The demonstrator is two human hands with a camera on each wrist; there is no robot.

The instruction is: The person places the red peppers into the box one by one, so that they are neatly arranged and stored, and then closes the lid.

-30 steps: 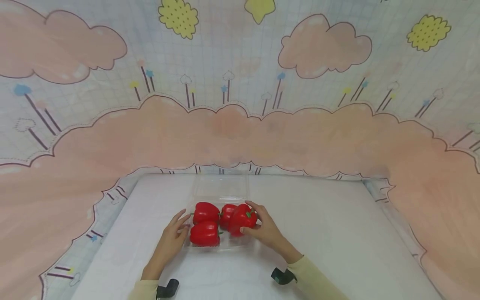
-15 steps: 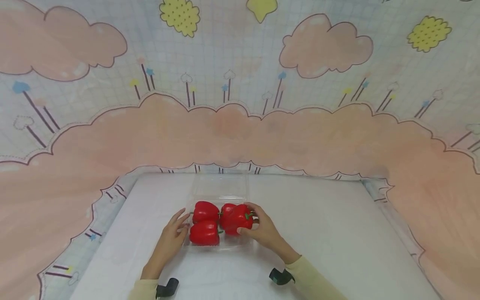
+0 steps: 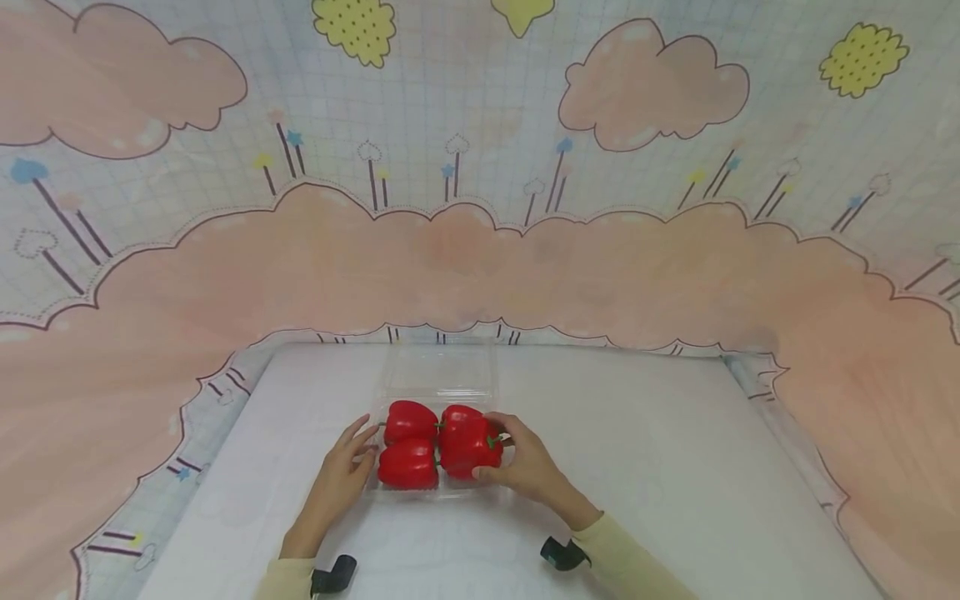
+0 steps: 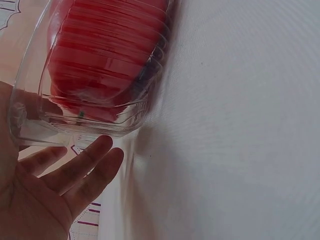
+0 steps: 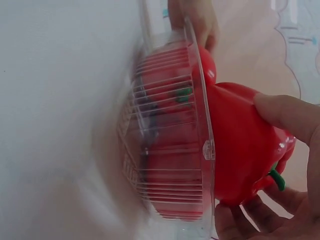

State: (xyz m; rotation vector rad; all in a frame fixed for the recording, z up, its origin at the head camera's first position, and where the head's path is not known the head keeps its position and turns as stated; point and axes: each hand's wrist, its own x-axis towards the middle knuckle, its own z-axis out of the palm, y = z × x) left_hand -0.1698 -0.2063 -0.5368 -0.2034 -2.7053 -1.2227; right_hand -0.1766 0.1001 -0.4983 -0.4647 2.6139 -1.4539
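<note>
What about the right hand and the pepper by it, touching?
Touching: in the right wrist view, the right hand has its thumb resting on the red pepper, no gap.

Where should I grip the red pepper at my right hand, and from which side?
The red pepper is probably best taken by its rounded sides, from the right, as your right hand does. It juts above the clear container, leaving its upper sides exposed, and its green stem faces the hand, so straddling the stem looks safer than pulling it.
</note>
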